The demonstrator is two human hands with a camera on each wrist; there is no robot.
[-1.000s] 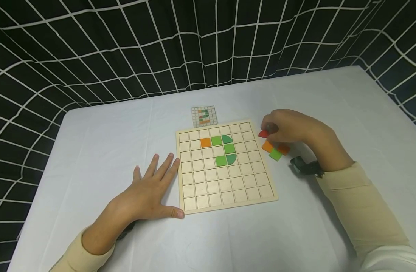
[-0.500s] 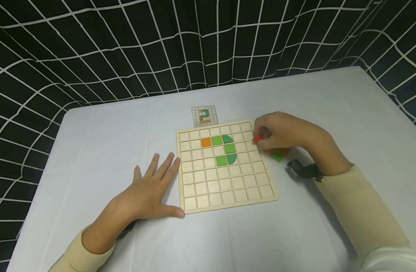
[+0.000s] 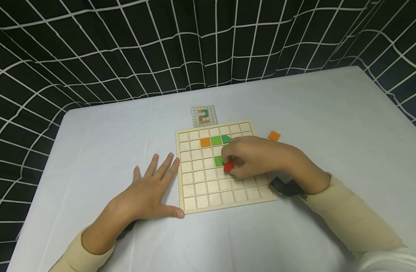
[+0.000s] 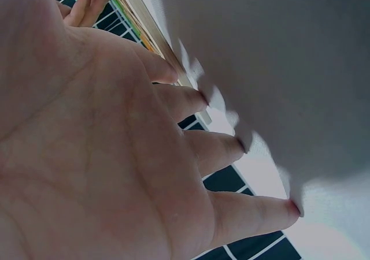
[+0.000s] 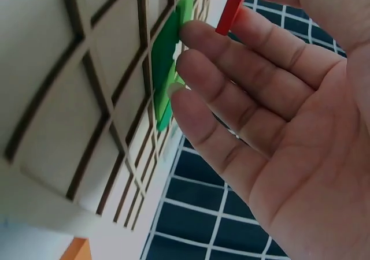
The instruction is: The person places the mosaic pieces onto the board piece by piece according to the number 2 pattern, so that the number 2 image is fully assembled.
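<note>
My right hand (image 3: 259,156) pinches a red tile (image 3: 228,166) between thumb and finger, close over the wooden grid board (image 3: 213,187). In the right wrist view the red tile (image 5: 231,8) is seen edge-on, with the other fingers near the green tiles. An orange square (image 3: 205,142), a light green square (image 3: 216,140) and a dark green rounded tile (image 3: 226,139) sit in a row on the board. Another light green square (image 3: 219,161) lies just left of the right fingers, which hide further tiles. My left hand (image 3: 143,192) rests spread, fingertip and thumb at the board's left edge.
Behind the board lies a small pattern card (image 3: 204,116) with a coloured figure on a grid. A loose orange tile (image 3: 274,136) is on the white table (image 3: 330,113) to the right. Black curtain with white netting (image 3: 180,45) surrounds the table's far side.
My right hand has carried the red tile leftward from the loose tiles beside the board to over its middle. The left hand has stayed in place.
</note>
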